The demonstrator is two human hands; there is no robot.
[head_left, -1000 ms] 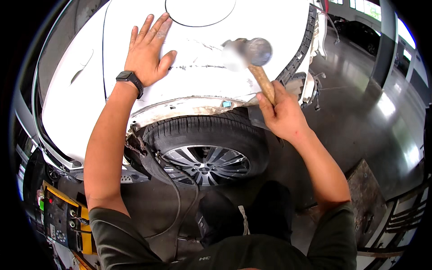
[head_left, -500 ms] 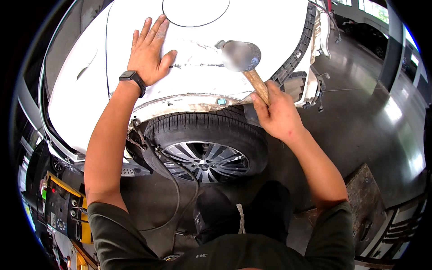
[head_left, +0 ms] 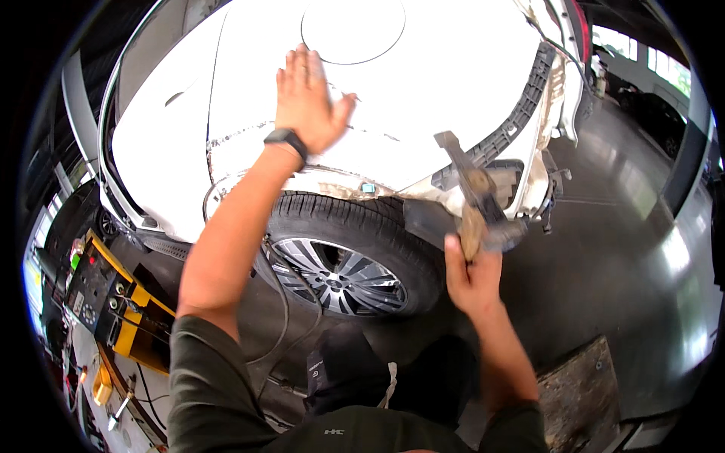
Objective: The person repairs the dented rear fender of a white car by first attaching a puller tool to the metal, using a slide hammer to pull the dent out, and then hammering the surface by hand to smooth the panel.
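My left hand (head_left: 308, 113) lies flat with fingers stretched on the white car's rear side panel (head_left: 423, 83), just below the round fuel flap (head_left: 353, 30). A dark watch (head_left: 287, 143) is on that wrist. Scuffed, scratched paint shows on either side of the hand, above the wheel arch. My right hand (head_left: 477, 283) is closed round the wooden handle of a body hammer (head_left: 483, 198), held up off the panel to the right of the tyre (head_left: 355, 226). The hammer's metal head is smeared by motion, with one narrow end pointing toward the car.
Below the panel is the wheel's alloy rim (head_left: 336, 279), with a cable (head_left: 285, 302) hanging beside it. A black bracket strip (head_left: 521, 113) runs along the exposed rear corner. A yellow-and-black machine (head_left: 113, 302) stands at left; a worn metal plate (head_left: 581, 392) lies at lower right.
The hammer has come off the panel and swung back to the right and nearer me. My left hand has slid right across the panel. The whole view has shifted somewhat.
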